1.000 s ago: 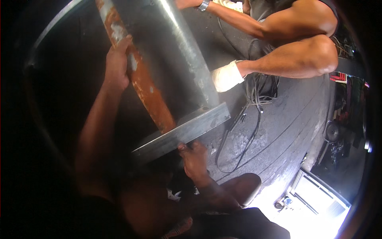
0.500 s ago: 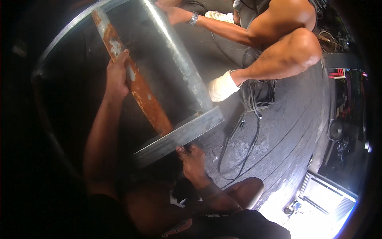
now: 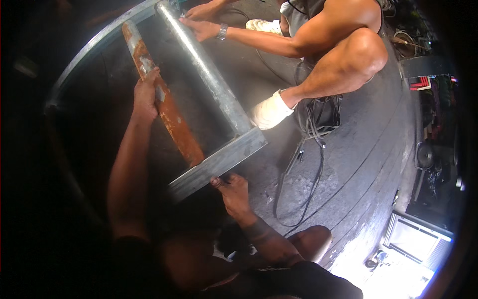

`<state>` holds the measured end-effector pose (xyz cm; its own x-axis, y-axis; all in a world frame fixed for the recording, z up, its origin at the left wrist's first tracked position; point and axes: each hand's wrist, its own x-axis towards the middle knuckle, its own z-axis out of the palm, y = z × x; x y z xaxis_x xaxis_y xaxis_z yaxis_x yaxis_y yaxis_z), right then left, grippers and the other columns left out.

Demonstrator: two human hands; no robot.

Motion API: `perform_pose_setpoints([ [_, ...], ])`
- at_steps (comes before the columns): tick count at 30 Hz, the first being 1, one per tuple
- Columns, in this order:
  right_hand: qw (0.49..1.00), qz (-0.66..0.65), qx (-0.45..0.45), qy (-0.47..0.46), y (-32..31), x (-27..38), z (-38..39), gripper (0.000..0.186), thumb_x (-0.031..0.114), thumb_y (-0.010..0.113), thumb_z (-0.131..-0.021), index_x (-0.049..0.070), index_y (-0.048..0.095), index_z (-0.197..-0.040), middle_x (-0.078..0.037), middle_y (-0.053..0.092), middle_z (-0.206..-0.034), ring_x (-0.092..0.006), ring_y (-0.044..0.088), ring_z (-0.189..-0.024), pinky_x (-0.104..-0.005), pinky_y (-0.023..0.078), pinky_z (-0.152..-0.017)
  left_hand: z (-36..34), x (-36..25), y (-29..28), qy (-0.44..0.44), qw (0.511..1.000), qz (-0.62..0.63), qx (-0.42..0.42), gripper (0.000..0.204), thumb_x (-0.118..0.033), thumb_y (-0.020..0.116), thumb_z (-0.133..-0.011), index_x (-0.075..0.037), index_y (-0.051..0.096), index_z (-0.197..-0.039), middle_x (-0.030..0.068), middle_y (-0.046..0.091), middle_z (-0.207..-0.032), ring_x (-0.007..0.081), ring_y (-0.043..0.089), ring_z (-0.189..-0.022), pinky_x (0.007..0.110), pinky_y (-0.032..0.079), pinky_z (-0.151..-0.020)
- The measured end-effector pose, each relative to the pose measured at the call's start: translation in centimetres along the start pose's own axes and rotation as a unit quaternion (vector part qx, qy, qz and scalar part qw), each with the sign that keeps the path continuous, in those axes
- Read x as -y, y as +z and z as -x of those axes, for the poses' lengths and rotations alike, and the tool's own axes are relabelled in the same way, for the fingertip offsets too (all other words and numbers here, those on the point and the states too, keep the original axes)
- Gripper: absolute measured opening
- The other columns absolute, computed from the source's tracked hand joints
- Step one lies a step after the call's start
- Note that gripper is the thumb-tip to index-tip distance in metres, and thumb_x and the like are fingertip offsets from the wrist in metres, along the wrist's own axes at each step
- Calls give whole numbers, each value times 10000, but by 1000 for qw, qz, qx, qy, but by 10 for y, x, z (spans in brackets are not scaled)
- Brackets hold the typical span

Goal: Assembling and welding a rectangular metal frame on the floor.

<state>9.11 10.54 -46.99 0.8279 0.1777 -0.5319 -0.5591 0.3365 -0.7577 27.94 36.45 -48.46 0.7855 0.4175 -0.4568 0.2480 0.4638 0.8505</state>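
Note:
My left hand [image 3: 146, 95] is closed round a rust-covered metal pipe [image 3: 175, 122] that slants from the far left down to a grey steel bar [image 3: 219, 157]. At the bar's near edge is my right hand [image 3: 234, 197], thumb against the metal and fingers curled, partly hidden. A bright galvanized pipe [image 3: 204, 62] runs alongside the rusty one to the same bar. Beyond both pipes, a long pale metal rail [image 3: 94, 47] looks bent by the lens. A co-worker's hands [image 3: 201, 29] are at the far end of the galvanized pipe.
The co-worker crouches at the far right, one white shoe [image 3: 272, 110] close to the bar's right end. Dark cables [image 3: 314, 122] lie in a bundle and loop over the grey floor [image 3: 343, 164]. A bright opening with a white-framed panel [image 3: 411, 241] is at the lower right.
The pipes and steel bar have shifted a little left in view, and the galvanized pipe's far end now shows. My hands keep their places on the metal; the co-worker's hands have moved left.

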Motion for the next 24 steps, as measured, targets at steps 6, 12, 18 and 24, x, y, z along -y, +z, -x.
perform_pose_setpoints([
  [6, 999, 17, -12, -29, 7, 5, 6, 216, 84, 723, -805, -56, 645, -950, -54, 652, -888, -110, 572, -805, -255, 463, -764, 1, 1, -1, -10, 1000, -5, -6, 438, -406, 626, -836, -45, 481, -1037, 91, 544, -755, 213, 573, -658, 367, 491, -611],
  [12, 988, 151, 8, -42, -9, -1, 19, 222, 94, 686, -838, -51, 626, -996, -86, 651, -920, -131, 589, -791, -267, 476, -768, 8, 1, 0, -16, 998, 56, 37, 419, -430, 519, -884, -49, 482, -1055, 93, 546, -797, 218, 563, -699, 376, 485, -663],
  [18, 959, 272, 79, -2, -65, -3, 44, 265, 87, 623, -874, -95, 568, -1060, -158, 653, -925, -206, 646, -811, -298, 523, -742, 23, -5, 5, -2, 999, 24, 26, 406, -408, 495, -906, -32, 493, -1060, 96, 549, -789, 214, 565, -700, 372, 481, -656],
  [24, 982, 177, -39, 58, -96, -1, 65, 308, 119, 618, -882, -109, 551, -1078, -178, 648, -940, -235, 649, -817, -332, 537, -756, 30, -12, 5, -25, 999, 12, 47, 444, -431, 512, -891, -22, 499, -1066, 114, 563, -801, 219, 574, -685, 366, 488, -641],
])
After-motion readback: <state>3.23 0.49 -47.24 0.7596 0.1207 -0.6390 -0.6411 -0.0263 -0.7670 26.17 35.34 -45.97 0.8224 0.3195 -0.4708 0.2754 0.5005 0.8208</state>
